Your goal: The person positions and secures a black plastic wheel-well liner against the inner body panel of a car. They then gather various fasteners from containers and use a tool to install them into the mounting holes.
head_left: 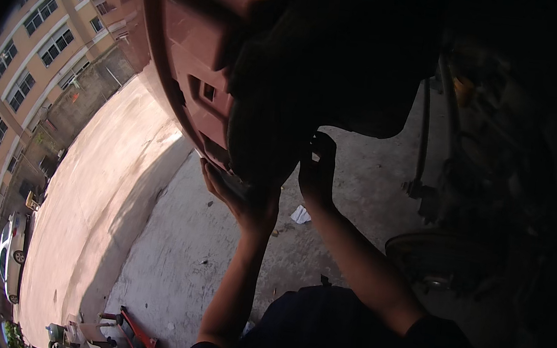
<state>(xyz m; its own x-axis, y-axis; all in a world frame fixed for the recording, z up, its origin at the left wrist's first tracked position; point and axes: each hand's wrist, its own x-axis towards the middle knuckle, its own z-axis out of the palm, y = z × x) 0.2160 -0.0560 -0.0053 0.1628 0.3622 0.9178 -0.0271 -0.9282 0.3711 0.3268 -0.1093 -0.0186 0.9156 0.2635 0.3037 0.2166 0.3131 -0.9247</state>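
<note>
In front of me hangs a reddish car bumper (pixel 199 57), its inner side facing me. A black wheel-arch liner (pixel 367 108) fills the space beside it, mostly lost in shadow. My left hand (pixel 248 205) cups the bumper's lower edge, fingers along the outer face; the thumb side is too dark to see. My right hand (pixel 320 175) is raised beneath the liner's lower edge. Its fingers curl toward the thumb, with a small lit gap between them; whatever lies at the fingertips is hidden in the dark.
At the right are a brake disc (pixel 444 249) and a suspension strut (pixel 454 118). A red floor jack (pixel 134 332) stands at the lower left. A white scrap (pixel 301 214) lies on the concrete. Farther off are a parked white car (pixel 11 251) and a building (pixel 29 59).
</note>
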